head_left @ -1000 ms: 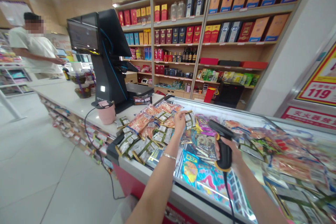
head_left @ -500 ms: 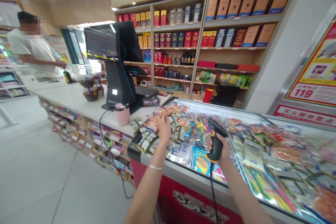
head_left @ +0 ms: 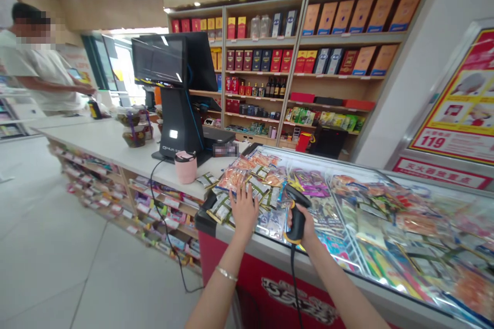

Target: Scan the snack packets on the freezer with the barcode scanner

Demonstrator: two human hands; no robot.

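Observation:
My left hand (head_left: 244, 207) lies flat with fingers spread on a pile of small snack packets (head_left: 252, 180) heaped on the glass lid of a chest freezer (head_left: 347, 200). A thin bracelet is on that wrist. My right hand (head_left: 304, 223) is wrapped round the handle of a black and yellow barcode scanner (head_left: 296, 213), whose head points left and away toward the packets. The scanner's cable hangs down in front of the freezer's red front.
A black checkout terminal (head_left: 175, 92) with a pink cup (head_left: 186, 166) stands on the white counter (head_left: 108, 141) to the left. A person in a light shirt (head_left: 36, 69) stands at the counter's far end. Shelves of boxes and bottles (head_left: 293, 56) line the back wall.
My left hand has drawn back toward me from the far packets and now rests flat on the near ones. The scanner has come closer and lower. The view has pulled back from the freezer.

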